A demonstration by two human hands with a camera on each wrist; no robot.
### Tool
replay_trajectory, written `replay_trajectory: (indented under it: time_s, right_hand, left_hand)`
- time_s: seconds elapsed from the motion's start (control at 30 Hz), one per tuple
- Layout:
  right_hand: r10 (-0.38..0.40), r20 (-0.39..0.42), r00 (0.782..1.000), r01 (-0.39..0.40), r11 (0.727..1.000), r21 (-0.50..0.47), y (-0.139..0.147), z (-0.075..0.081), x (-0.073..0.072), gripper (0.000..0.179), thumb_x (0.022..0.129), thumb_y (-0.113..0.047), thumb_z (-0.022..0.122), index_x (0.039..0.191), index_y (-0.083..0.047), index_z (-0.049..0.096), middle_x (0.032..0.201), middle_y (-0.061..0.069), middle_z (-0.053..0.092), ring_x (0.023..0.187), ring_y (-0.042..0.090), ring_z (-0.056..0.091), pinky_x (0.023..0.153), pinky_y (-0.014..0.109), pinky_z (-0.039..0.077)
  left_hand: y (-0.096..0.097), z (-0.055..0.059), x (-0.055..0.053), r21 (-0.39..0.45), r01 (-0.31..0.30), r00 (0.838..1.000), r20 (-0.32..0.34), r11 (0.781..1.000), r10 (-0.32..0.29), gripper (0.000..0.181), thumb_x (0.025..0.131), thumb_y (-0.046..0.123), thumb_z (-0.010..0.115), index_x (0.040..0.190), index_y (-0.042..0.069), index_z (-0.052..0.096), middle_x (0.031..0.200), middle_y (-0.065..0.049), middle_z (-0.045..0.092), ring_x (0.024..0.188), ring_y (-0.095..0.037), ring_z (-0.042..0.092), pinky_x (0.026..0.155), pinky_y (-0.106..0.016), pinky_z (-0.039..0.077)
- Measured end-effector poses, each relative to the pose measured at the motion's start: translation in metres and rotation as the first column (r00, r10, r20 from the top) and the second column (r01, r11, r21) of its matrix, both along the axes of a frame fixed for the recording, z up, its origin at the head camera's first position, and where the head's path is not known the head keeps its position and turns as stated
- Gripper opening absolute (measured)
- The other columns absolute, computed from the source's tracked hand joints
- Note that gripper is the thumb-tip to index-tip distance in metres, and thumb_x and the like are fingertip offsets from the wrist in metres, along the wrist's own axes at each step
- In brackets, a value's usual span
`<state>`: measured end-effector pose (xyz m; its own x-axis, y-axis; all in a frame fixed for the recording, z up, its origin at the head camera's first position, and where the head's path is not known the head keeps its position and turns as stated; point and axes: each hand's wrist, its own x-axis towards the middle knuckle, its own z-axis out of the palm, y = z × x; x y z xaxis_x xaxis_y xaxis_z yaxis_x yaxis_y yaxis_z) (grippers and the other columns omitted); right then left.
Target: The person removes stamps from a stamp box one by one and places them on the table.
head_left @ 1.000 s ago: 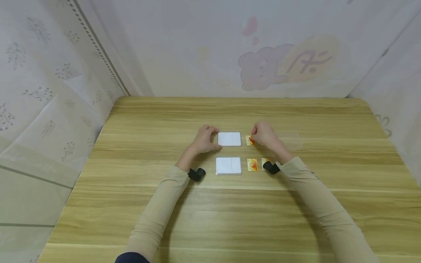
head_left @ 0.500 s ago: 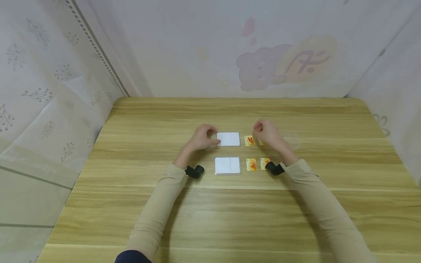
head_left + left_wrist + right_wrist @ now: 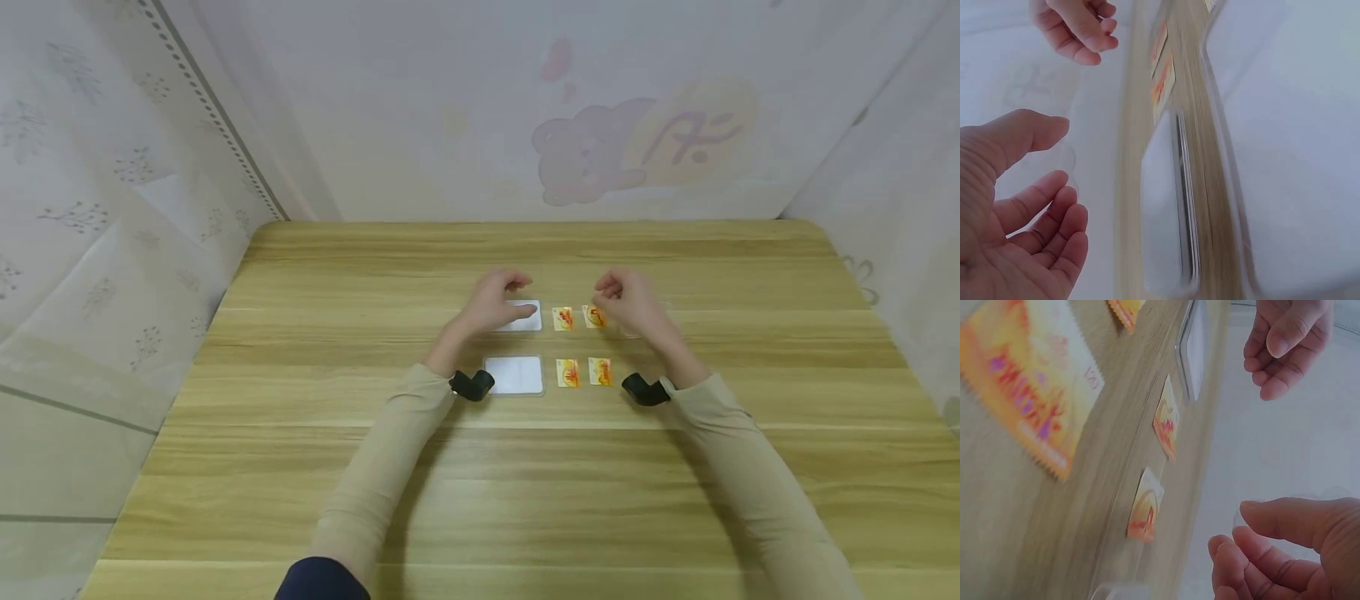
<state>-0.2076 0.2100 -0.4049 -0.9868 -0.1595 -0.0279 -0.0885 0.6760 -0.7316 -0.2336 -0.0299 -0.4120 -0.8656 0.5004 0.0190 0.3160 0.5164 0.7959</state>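
Observation:
My left hand hovers over the far white rectangular pack and partly hides it. Its thumb and fingers are apart with nothing between them, as the left wrist view confirms. Above the far-right postage stamp floats my right hand, fingers loosely bent, no object seen in them. Left of that stamp lies another postage stamp. Two more orange and yellow stamps make the near row, one of them a stamp with a toothed edge, seen large in the right wrist view.
A second white pack in a clear case lies nearer, left of the near stamps. Part of a clear plastic piece shows at the right wrist view's bottom edge. The wooden table ends at a patterned curtain.
My left hand has left the far pack's left edge and moved right, over it. My right hand has shifted a little right, uncovering the far-right stamp and the near-right stamp.

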Motion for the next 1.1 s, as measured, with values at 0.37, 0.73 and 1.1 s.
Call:
replay_trajectory:
  time_s: [0.37,0.73,1.1]
  right_hand:
    - [-0.036,-0.056,0.998,0.037,0.999,0.008,0.025,-0.001,0.015,0.021,0.087,-0.002,0.06,0.102,0.011,0.057,0.091,0.022,0.059,0.081,0.029,0.054,0.064,0.019,0.041]
    - [-0.054,-0.043,0.998,0.054,0.999,0.007,0.049,-0.002,0.026,0.026,0.088,-0.005,0.061,0.107,0.012,0.056,0.097,0.024,0.059,0.088,0.031,0.055,0.068,0.014,0.04]
    - [-0.059,-0.025,0.998,0.059,0.998,-0.003,0.061,-0.002,0.031,0.029,0.087,-0.002,0.061,0.111,0.013,0.053,0.101,0.027,0.057,0.091,0.033,0.055,0.067,0.011,0.04]
  left_hand:
    - [0.034,0.0,0.004,0.035,0.067,0.998,0.007,0.997,-0.067,0.048,0.08,0.008,0.071,0.122,-0.009,0.053,0.121,-0.022,0.053,0.11,-0.03,0.048,0.095,-0.034,0.039]
    - [0.065,-0.005,0.004,0.046,0.134,0.991,-0.013,0.99,-0.134,0.049,0.08,0.008,0.071,0.123,-0.007,0.053,0.121,-0.02,0.053,0.107,-0.027,0.047,0.092,-0.029,0.038]
    - [0.084,-0.002,0.009,0.03,0.157,0.987,-0.026,0.987,-0.157,0.048,0.081,0.01,0.072,0.122,-0.006,0.054,0.121,-0.019,0.055,0.107,-0.026,0.048,0.091,-0.026,0.038]
